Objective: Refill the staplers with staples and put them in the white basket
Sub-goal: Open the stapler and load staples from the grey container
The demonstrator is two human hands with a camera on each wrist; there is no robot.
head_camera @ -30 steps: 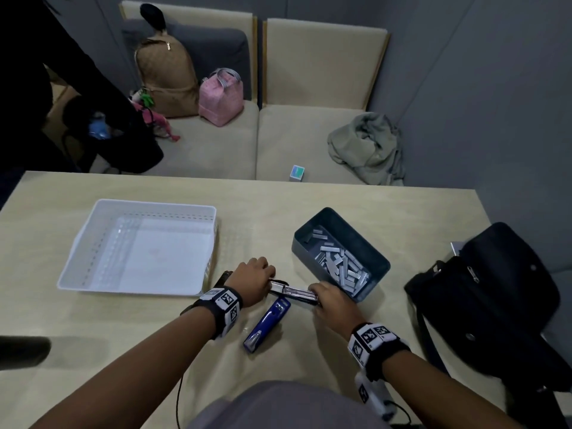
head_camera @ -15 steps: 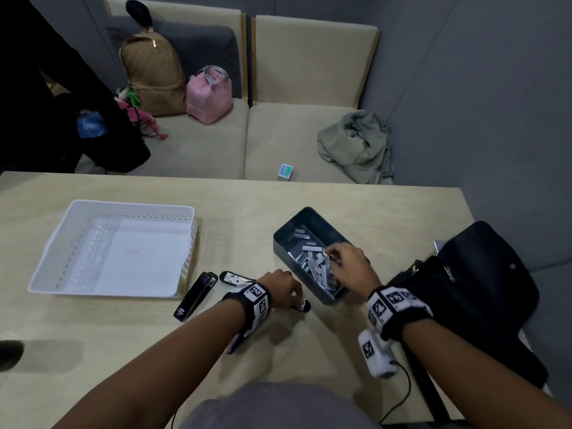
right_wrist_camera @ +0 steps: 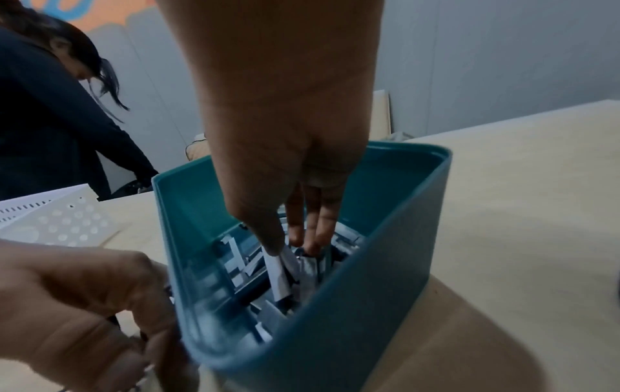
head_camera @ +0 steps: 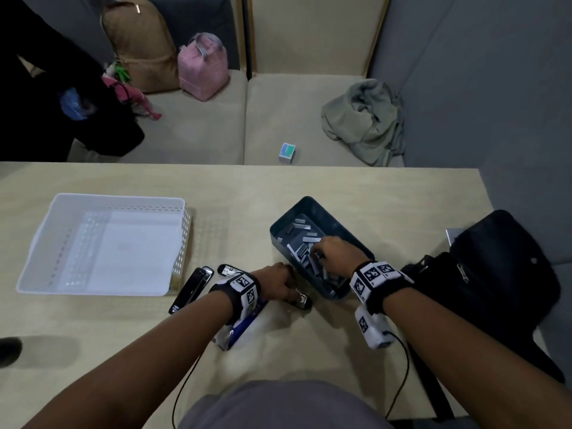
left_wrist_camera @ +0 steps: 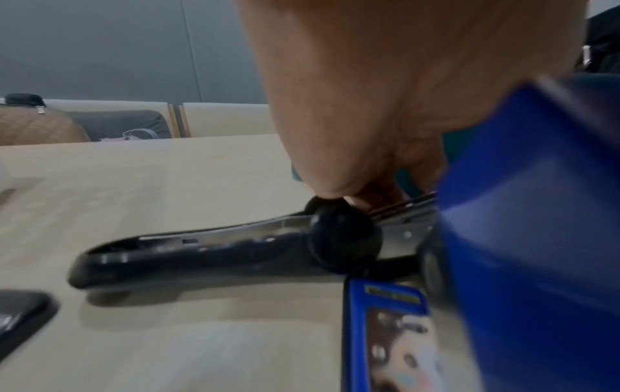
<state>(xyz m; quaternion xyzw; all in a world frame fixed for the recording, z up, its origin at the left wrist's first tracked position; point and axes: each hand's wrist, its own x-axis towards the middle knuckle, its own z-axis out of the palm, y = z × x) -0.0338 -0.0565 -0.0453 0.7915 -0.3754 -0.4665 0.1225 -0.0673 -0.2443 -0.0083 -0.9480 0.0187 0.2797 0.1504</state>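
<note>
A blue stapler (head_camera: 244, 323) lies opened at lower centre, a black stapler (head_camera: 191, 289) closed to its left. Grey staples (head_camera: 305, 253) fill the teal box; the white basket (head_camera: 182, 243) sits centre-left.

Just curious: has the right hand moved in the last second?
Yes. The right hand left the open stapler and now reaches into the teal box of staples.

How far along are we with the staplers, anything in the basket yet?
Nothing finished: the white basket holds no stapler. In hand: the left hand holds the blue stapler flipped open on the table, while the right hand pinches a strip from the staples in the teal bin. Left: load and close it, refill the black stapler, basket both.
</note>
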